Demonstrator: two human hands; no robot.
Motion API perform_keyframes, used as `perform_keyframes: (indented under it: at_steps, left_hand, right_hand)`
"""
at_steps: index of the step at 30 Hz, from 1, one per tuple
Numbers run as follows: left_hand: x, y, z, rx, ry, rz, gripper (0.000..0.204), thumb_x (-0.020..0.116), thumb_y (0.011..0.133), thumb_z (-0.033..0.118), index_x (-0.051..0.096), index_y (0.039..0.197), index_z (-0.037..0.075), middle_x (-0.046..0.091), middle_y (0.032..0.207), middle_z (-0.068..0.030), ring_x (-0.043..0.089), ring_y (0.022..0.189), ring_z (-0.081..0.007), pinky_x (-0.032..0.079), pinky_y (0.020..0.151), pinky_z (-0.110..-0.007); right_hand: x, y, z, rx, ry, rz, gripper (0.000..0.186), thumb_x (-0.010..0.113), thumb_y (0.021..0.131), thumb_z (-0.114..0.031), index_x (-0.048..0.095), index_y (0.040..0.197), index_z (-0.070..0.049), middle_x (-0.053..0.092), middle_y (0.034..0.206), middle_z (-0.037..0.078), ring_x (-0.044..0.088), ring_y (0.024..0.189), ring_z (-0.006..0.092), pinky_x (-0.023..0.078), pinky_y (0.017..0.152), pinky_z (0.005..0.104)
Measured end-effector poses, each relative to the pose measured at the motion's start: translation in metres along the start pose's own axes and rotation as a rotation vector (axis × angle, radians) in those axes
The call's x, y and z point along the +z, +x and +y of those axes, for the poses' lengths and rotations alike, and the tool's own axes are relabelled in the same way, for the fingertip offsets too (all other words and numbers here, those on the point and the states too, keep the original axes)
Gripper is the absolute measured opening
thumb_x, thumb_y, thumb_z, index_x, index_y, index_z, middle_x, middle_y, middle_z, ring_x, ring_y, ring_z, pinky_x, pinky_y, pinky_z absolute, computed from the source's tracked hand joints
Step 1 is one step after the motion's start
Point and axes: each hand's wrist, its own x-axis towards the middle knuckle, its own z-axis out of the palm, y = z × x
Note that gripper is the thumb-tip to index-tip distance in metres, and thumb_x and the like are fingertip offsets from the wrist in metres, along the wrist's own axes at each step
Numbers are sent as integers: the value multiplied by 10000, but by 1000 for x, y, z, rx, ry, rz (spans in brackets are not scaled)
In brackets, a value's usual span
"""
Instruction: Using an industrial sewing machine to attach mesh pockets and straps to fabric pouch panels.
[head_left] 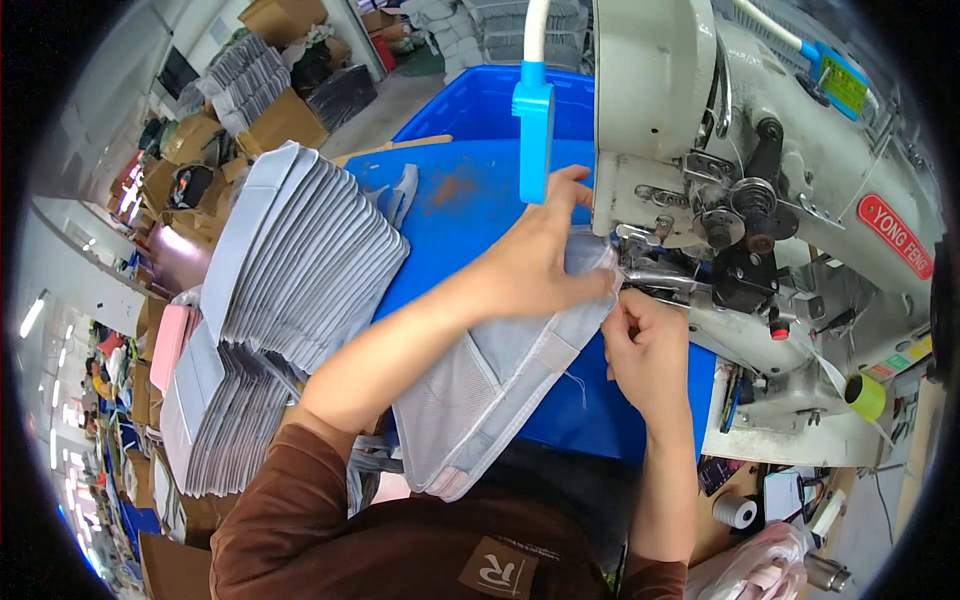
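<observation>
A light grey mesh fabric panel (pixel 530 375) with stitched bands slants from my lap up to the sewing machine (pixel 690 200). Its upper end lies by the presser foot and needle area, partly hidden by the machine head and my hands. Across the panel's upper part my left hand (pixel 530 260) lies with fingers spread, the thumb near its right edge. My right hand (pixel 645 340), just below the needle area, is closed with thumb and forefinger pinched at the panel's edge. A loose thread (pixel 578 388) hangs from that edge.
Tall stacks of folded grey fabric pieces (pixel 300 240) stand to the left. The blue table top (pixel 460 190) carries a scrap of grey fabric (pixel 403 195). Behind it sits a blue bin (pixel 455 100). A blue-ended lamp (pixel 537 140) hangs beside the machine head. A thread spool (pixel 735 511) stands lower right.
</observation>
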Motion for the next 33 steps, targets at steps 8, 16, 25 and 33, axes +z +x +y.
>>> perform_keyframes:
  at_steps: [8, 16, 25, 33]
  left_hand:
    - [11, -4, -3, -444, -327, -365, 661, 709, 841, 399, 494, 1192, -118, 642, 1023, -301, 629, 1002, -407, 475, 893, -434]
    - [11, -10, -13, -317, -320, -324, 744, 764, 758, 417, 537, 1197, -138, 668, 1000, -311, 672, 949, -396, 510, 826, -419]
    - [9, 4, -31, -265, -329, -447, 602, 789, 783, 273, 587, 1262, -31, 677, 1167, -185, 624, 1100, -271, 467, 971, -362]
    - [20, -27, -16, -160, -220, -138, 914, 792, 724, 405, 404, 1374, -108, 541, 1296, -336, 534, 1240, -408, 415, 1045, -418]
  right_hand:
    - [-17, -1, -11, 93, 75, -28, 216, 594, 922, -23, 579, 711, 17, 576, 554, 12, 556, 484, 55, 410, 444, 242]
    - [-14, -15, -10, 114, 243, 81, 118, 611, 897, 70, 663, 994, 27, 642, 789, -35, 530, 640, 2, 382, 528, 167]
    - [7, -34, -14, 189, 480, 211, 310, 634, 969, -76, 599, 1251, 49, 614, 904, -26, 505, 789, 24, 401, 706, 178]
    - [0, -38, -17, 44, 77, 127, 454, 661, 953, -83, 523, 1366, 47, 504, 805, -48, 438, 714, 38, 384, 631, 203]
